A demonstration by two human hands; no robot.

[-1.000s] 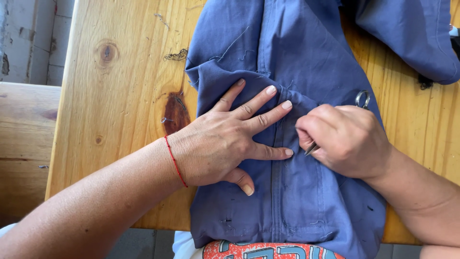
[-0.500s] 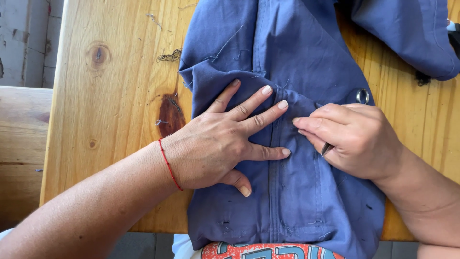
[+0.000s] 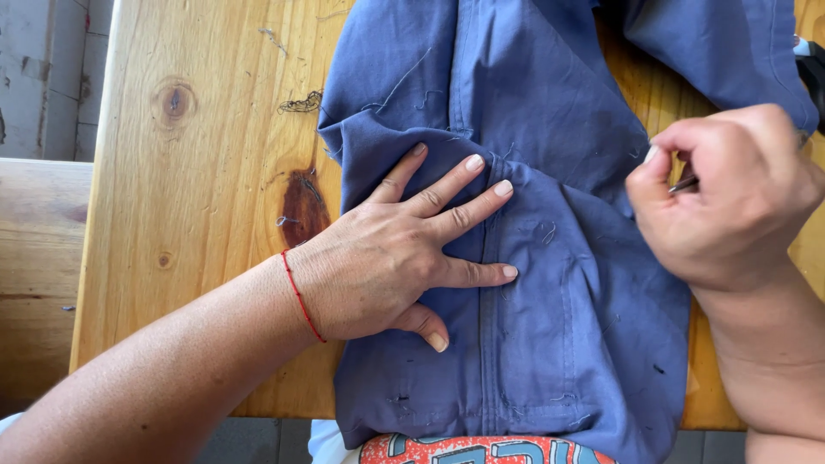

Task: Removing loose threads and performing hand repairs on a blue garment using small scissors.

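Right hand (image 3: pixel 730 198) clenched on a thin metal tool (image 3: pixel 683 183), lifted off the blue garment (image 3: pixel 550 292). Left hand (image 3: pixel 387 258) flat, fingers spread, pinning garment on the wooden table (image 3: pixel 198 172) along the centre seam. Risk: cloth bunches if left palm slips, tool tip snags fabric.

A: Garment (image 3: pixel 550 283): solid slate blue, plain weave, no print. Stitching same blue; loose threads paler.

B: Table (image 3: pixel 206 189): honey-yellow wood with orange grain streaks. One dark red-brown knot (image 3: pixel 302 206), one smaller brown ringed knot (image 3: pixel 174 100).

A: Wrist string (image 3: pixel 301 296) on the left hand (image 3: pixel 387 258): thin, bright red.

B: Bottom edge, a strip of cloth (image 3: pixel 481 449): orange-red with teal shapes outlined in white.

A: Tool (image 3: pixel 683 183) in the right hand (image 3: pixel 730 198): dark grey metal, only a sliver visible.

B: Wall (image 3: pixel 43 77), far left: pale grey, blotchy. Bench (image 3: pixel 39 258) below it: duller brown wood.
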